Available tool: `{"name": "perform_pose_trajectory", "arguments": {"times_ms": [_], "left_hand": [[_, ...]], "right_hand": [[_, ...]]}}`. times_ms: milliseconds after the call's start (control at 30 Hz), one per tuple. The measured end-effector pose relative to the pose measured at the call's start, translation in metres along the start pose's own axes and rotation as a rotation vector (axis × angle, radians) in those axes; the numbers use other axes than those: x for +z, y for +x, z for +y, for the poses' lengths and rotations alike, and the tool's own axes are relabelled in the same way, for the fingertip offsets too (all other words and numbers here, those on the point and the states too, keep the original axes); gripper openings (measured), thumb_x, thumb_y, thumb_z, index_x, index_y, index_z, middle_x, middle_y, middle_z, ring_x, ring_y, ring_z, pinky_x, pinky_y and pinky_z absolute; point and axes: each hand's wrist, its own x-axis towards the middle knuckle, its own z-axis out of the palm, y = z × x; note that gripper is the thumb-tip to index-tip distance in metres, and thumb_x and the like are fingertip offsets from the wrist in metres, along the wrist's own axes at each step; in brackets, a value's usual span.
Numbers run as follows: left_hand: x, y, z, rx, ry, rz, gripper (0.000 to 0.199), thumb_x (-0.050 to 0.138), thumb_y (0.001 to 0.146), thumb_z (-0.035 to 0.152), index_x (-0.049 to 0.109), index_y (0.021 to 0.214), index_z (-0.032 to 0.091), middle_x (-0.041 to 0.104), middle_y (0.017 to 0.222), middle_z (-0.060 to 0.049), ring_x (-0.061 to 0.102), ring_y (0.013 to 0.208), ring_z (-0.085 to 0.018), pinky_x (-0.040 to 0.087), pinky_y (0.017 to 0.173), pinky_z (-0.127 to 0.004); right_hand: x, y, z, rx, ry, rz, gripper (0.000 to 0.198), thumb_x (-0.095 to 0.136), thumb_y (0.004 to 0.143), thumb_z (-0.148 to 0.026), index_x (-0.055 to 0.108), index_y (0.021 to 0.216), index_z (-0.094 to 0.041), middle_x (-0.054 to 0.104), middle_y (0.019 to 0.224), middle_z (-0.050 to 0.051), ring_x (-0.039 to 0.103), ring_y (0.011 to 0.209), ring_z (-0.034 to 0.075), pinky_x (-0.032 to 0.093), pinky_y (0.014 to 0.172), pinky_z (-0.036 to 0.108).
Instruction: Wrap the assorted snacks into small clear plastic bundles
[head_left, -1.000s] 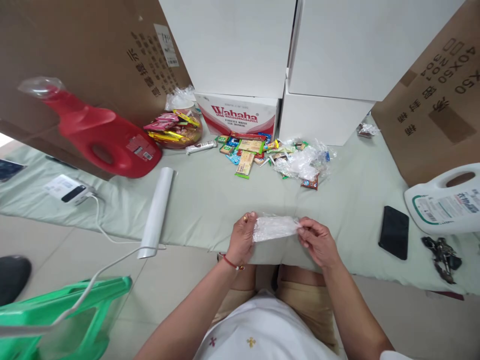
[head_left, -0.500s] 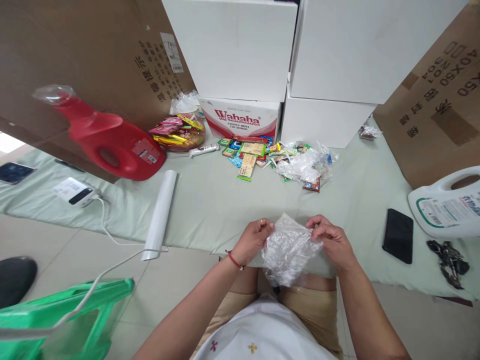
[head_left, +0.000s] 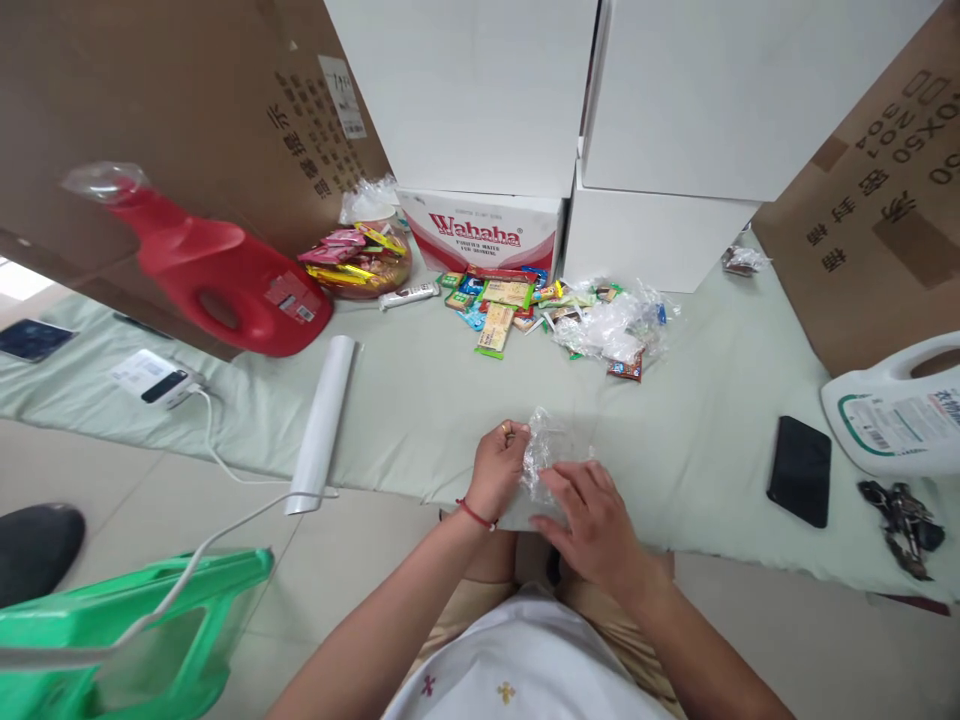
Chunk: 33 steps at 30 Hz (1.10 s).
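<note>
Near the front edge of the cloth-covered surface, my left hand [head_left: 501, 468] is closed on a crumpled clear plastic bag [head_left: 537, 462], pinching it at its left side. From the right, my right hand [head_left: 596, 520] reaches over with thumb and fingers apart, its fingertips at the bag's right side. Part of the bag is hidden behind those fingers. Farther back lies a loose pile of wrapped snacks [head_left: 495, 328]. To its right, another crumpled clear plastic bag [head_left: 622, 328] rests on some of the packets.
At left stand a red jug [head_left: 225, 270], a bowl of wrapped snacks [head_left: 367, 285], a white roll [head_left: 322, 420] and a cabled white device [head_left: 154, 378]. White boxes [head_left: 652, 230] back the surface. At right are a black phone [head_left: 799, 470], a white jug [head_left: 892, 420] and dark clips [head_left: 904, 525].
The plastic bag, spread wide between both hands before, is now bunched smaller at my left hand. My right hand has moved left and down, its fingers now spread.
</note>
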Motion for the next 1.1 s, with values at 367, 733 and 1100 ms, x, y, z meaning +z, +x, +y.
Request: {"name": "perform_pose_trajectory", "arguments": {"times_ms": [367,733,1100], "left_hand": [[-0.033,-0.031,-0.007,0.047,-0.073,0.029,0.031,0.067,0.083,0.046,0.053,0.075,0.019,0.051,0.066,0.003,0.046,0.063,-0.011,0.039,0.062,-0.024],[-0.017,-0.076,0.005,0.572,0.329,-0.221,0.035,0.07,0.089,0.042,0.06,0.115,0.022,0.061,0.111,-0.011,0.057,0.103,-0.025,0.047,0.088,-0.037],[0.0,-0.066,0.012,0.351,0.191,-0.016,0.021,0.065,0.092,0.041,0.065,0.082,0.022,0.066,0.081,-0.003,0.059,0.078,-0.018,0.045,0.075,-0.03]], "right_hand": [[0.02,0.005,0.009,0.812,1.02,0.148,0.033,0.072,0.085,-0.053,0.077,0.093,-0.022,0.066,0.075,0.001,0.053,0.066,0.015,0.042,0.062,0.027],[0.003,0.028,-0.003,0.977,1.303,0.304,0.032,0.09,0.065,-0.046,0.076,0.081,-0.022,0.066,0.073,-0.001,0.05,0.062,0.012,0.042,0.056,0.023],[0.0,0.013,-0.002,0.644,1.111,0.325,0.052,0.067,0.085,-0.067,0.067,0.119,-0.027,0.062,0.127,0.009,0.059,0.112,0.024,0.053,0.097,0.04]]}}
